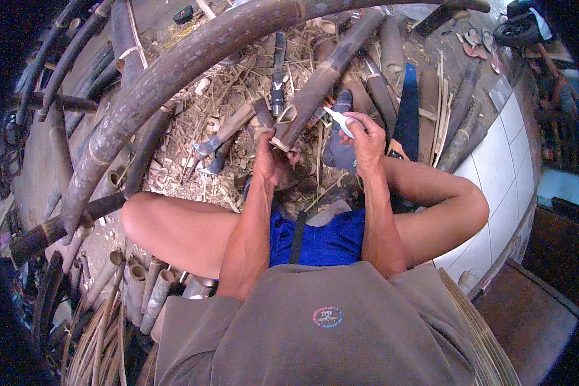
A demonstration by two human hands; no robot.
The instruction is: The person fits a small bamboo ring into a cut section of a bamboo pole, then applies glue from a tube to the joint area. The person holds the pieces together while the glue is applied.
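My left hand point(268, 161) is closed around the near end of a dark bamboo pole point(321, 80), whose hollow cut opening faces me between my knees. The pole slants away toward the far right. In my right hand point(368, 140) is a small white bottle with a pointed nozzle point(339, 119), held apart from the pole, its tip pointing toward the upper left. The fingers wrap around the bottle's body and hide part of it. Beside my left hand, a wooden-handled hatchet point(228, 128) lies on the shavings, its metal head toward the left.
A handsaw with a blue blade point(408, 103) lies to the right, near split bamboo strips point(442, 109). A large curved bamboo pole point(141, 93) arches across the left and far side. Wood shavings point(180, 138) cover the ground. Bamboo tubes point(135, 276) stand at lower left; white tiles point(495, 174) lie right.
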